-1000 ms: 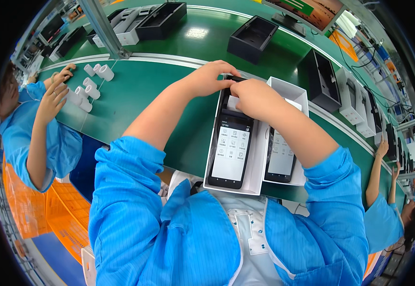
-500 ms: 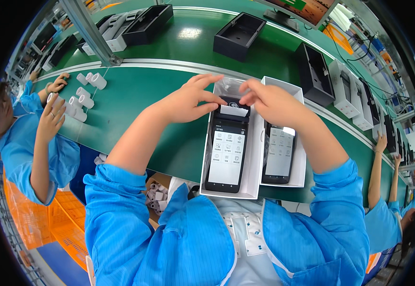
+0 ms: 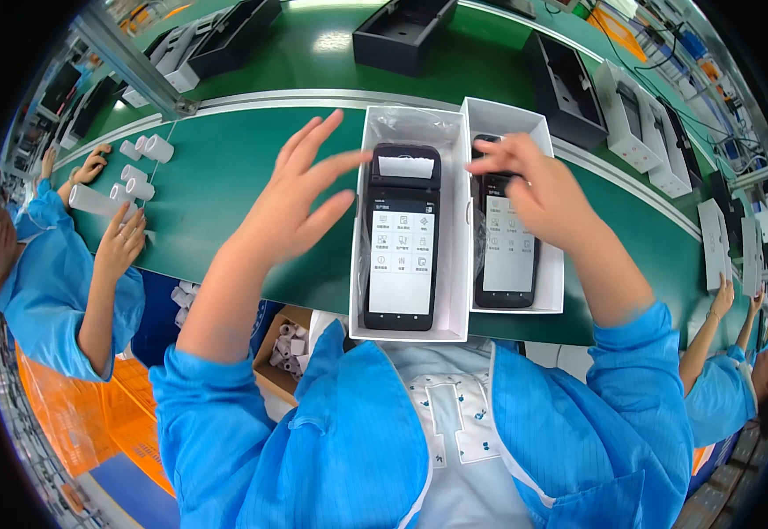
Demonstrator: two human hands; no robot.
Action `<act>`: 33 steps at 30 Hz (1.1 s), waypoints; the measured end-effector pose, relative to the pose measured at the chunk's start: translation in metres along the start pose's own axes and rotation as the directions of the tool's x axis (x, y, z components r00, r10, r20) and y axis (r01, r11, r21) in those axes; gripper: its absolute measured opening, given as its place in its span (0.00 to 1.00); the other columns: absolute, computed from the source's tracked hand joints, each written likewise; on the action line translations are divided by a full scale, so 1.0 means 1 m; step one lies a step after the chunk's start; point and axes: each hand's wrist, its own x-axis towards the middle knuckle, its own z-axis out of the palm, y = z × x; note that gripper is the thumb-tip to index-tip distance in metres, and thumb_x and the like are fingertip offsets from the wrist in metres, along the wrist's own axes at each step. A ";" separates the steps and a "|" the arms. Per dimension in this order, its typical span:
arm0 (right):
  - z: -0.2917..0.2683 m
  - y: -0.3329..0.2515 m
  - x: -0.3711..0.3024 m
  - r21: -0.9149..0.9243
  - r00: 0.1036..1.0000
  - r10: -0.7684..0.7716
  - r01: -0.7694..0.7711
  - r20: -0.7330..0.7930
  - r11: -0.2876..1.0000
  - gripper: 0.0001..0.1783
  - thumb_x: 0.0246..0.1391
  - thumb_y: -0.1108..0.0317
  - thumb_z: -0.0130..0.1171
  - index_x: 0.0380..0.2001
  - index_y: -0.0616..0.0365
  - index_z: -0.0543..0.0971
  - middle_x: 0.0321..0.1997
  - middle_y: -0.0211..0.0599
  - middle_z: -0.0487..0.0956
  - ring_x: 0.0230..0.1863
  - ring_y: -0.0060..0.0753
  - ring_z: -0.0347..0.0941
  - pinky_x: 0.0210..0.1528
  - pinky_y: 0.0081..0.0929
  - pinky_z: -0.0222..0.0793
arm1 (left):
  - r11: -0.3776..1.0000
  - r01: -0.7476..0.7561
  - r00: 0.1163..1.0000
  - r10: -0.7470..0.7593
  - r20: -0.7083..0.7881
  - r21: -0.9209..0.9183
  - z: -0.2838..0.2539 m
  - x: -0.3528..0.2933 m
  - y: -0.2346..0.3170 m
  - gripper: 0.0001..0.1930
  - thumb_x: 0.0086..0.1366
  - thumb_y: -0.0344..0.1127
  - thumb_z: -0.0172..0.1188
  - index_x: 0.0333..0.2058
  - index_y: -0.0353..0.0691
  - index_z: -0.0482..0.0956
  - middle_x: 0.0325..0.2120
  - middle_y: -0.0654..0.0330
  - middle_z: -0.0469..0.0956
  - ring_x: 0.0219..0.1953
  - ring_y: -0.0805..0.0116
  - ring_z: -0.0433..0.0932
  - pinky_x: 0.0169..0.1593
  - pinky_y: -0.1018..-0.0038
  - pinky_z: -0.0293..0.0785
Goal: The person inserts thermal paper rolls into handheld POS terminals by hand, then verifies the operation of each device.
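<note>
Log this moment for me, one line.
left hand: open, by left white box; right hand: open, over right white box; left terminal: in box, screen lit; right terminal: in box, screen lit

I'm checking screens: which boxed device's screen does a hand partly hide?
The device on the right: the right hand covers part of its screen; the left device shows its whole screen.

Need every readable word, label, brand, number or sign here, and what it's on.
Nothing reads clearly enough to quote.
Left device's screen: header and icon captions, too small.
Right device's screen: captions, too small, partly behind the right hand.
White box beyond it: small end marks, illegible.
</note>
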 end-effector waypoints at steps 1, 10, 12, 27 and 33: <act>-0.009 0.003 -0.014 -0.071 0.999 -0.039 0.038 -0.007 0.997 0.25 0.42 0.84 0.39 0.47 0.60 0.69 0.47 0.41 0.83 0.56 0.48 0.74 0.65 0.46 0.59 | 0.999 -0.012 0.999 0.010 0.044 0.030 -0.003 -0.011 0.005 0.18 0.61 0.38 0.54 0.50 0.50 0.81 0.70 0.51 0.51 0.71 0.41 0.45 0.69 0.47 0.47; -0.016 0.003 -0.040 -0.359 0.994 -0.101 0.084 -0.028 0.930 0.18 0.39 0.86 0.41 0.35 0.60 0.71 0.40 0.37 0.83 0.67 0.48 0.63 0.74 0.61 0.36 | 0.945 -0.164 0.949 0.073 0.305 0.283 -0.002 -0.007 0.029 0.16 0.56 0.42 0.59 0.43 0.50 0.85 0.70 0.51 0.50 0.71 0.39 0.45 0.68 0.46 0.49; -0.016 0.003 -0.038 -0.386 0.994 -0.106 0.088 -0.025 0.918 0.17 0.41 0.86 0.42 0.35 0.60 0.71 0.40 0.36 0.83 0.68 0.46 0.63 0.73 0.63 0.35 | 0.932 -0.169 0.942 0.056 0.331 0.322 -0.002 -0.003 0.035 0.14 0.57 0.43 0.60 0.40 0.49 0.87 0.70 0.52 0.51 0.71 0.40 0.46 0.68 0.46 0.49; 0.019 0.042 -0.090 0.846 0.843 0.527 -0.201 -0.107 0.493 0.56 0.37 0.73 0.58 0.71 0.64 0.45 0.73 0.49 0.53 0.75 0.41 0.48 0.73 0.35 0.44 | 0.080 0.306 0.811 -0.544 0.215 -0.949 0.074 -0.046 0.048 0.44 0.54 0.18 0.45 0.71 0.37 0.42 0.69 0.45 0.51 0.70 0.55 0.56 0.68 0.64 0.57; 0.005 0.029 -0.065 0.898 0.865 0.495 -0.147 -0.087 0.415 0.52 0.34 0.82 0.43 0.71 0.66 0.48 0.68 0.46 0.62 0.70 0.38 0.59 0.68 0.30 0.55 | 0.126 0.241 0.804 -0.581 0.125 -0.962 0.062 -0.010 0.045 0.41 0.53 0.18 0.42 0.69 0.33 0.47 0.64 0.46 0.60 0.62 0.55 0.68 0.60 0.64 0.72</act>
